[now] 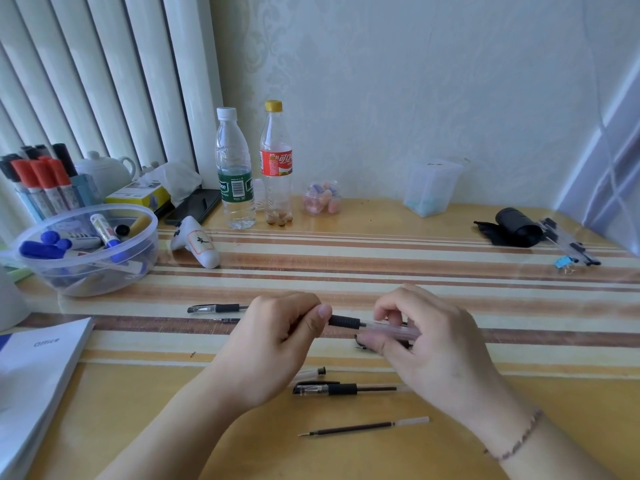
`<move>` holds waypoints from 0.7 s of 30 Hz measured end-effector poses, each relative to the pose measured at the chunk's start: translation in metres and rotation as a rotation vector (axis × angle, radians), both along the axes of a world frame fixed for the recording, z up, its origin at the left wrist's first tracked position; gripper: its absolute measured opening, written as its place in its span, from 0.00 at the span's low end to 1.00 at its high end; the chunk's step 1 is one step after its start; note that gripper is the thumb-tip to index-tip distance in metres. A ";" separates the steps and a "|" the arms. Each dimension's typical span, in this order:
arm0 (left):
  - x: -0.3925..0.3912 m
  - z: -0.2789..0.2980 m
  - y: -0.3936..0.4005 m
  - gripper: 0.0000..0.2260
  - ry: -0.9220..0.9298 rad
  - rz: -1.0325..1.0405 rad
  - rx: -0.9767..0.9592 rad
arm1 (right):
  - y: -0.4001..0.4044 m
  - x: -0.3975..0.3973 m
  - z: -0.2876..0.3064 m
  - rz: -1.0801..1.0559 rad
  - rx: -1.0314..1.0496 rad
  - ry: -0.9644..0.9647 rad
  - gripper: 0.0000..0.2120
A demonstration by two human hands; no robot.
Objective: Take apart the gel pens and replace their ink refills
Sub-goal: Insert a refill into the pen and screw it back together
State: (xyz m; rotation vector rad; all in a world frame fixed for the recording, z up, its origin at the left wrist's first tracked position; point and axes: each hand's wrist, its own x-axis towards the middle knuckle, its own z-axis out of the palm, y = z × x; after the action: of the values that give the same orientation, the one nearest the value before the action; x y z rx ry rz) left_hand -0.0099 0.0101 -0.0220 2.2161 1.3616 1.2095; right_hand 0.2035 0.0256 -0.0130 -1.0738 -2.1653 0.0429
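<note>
A gel pen [367, 324] with a clear barrel and black rubber grip lies level between both hands above the table. My left hand [277, 341] pinches its tip end. My right hand [426, 341] wraps the clear barrel; a dark pen part under its fingers is mostly hidden. Nearer me lies a capped gel pen [332, 389], a clear pen piece [311, 373] and a loose ink refill [363, 427]. Another gel pen [216, 308] and a thin refill [227, 320] lie left of my left hand.
A clear bowl of markers [86, 251] stands at the left, a white booklet [34, 375] near the front left. Two bottles [235, 174], a small jar [322, 197] and a clear box [431, 188] line the back. A black roll [516, 226] and more pens [568, 244] lie far right.
</note>
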 end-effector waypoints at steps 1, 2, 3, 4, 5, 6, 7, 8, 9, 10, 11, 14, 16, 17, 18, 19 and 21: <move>0.000 0.001 0.000 0.18 -0.008 0.006 0.003 | -0.001 0.000 0.002 0.026 -0.029 0.003 0.13; 0.000 0.001 0.000 0.17 -0.016 0.007 0.004 | -0.001 0.000 0.003 0.061 -0.068 0.005 0.17; 0.000 0.002 -0.001 0.17 -0.024 0.003 0.001 | -0.001 0.001 0.003 0.082 -0.096 -0.008 0.20; -0.001 0.002 -0.001 0.16 -0.029 -0.002 -0.003 | 0.000 0.001 0.002 0.093 -0.097 -0.019 0.21; -0.001 0.002 -0.001 0.17 -0.034 -0.005 -0.008 | 0.000 0.001 0.002 0.085 -0.080 -0.036 0.19; -0.001 0.003 -0.001 0.17 -0.041 -0.002 -0.011 | 0.001 0.002 0.001 0.063 -0.046 -0.042 0.16; -0.001 0.003 -0.001 0.17 -0.048 0.007 -0.012 | 0.002 0.003 0.001 0.026 -0.018 -0.044 0.11; -0.002 0.004 -0.002 0.17 -0.052 0.019 -0.013 | 0.003 0.003 0.001 -0.011 -0.001 -0.043 0.07; -0.002 0.006 -0.002 0.17 -0.052 0.030 -0.019 | 0.002 0.003 0.002 -0.042 -0.004 -0.045 0.06; -0.001 0.007 -0.003 0.16 -0.052 0.036 -0.032 | 0.002 0.004 0.002 -0.046 -0.015 -0.042 0.07; -0.001 0.007 -0.003 0.15 -0.057 0.037 -0.049 | 0.001 0.004 0.002 -0.034 -0.036 -0.044 0.08; -0.002 0.010 -0.005 0.13 -0.090 0.037 -0.096 | 0.002 0.005 0.003 -0.022 -0.079 -0.101 0.06; -0.010 0.013 -0.003 0.12 -0.114 0.085 -0.107 | 0.010 0.014 0.004 -0.098 -0.117 -0.187 0.04; -0.014 0.015 -0.001 0.12 -0.122 0.115 -0.104 | 0.015 0.020 0.004 -0.147 -0.156 -0.200 0.04; -0.019 0.016 0.000 0.12 -0.129 0.143 -0.098 | 0.021 0.028 0.004 -0.208 -0.200 -0.182 0.06; -0.022 0.017 0.001 0.13 -0.139 0.170 -0.094 | 0.027 0.037 0.003 -0.274 -0.241 -0.144 0.06; -0.024 0.016 0.003 0.13 -0.157 0.196 -0.096 | 0.033 0.048 0.005 -0.366 -0.276 0.003 0.05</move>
State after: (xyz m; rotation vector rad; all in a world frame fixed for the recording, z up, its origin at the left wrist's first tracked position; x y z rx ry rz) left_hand -0.0339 0.0127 -0.0055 1.9155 1.5656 1.3214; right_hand 0.2510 0.0588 -0.0085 -1.6116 -1.9653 0.1794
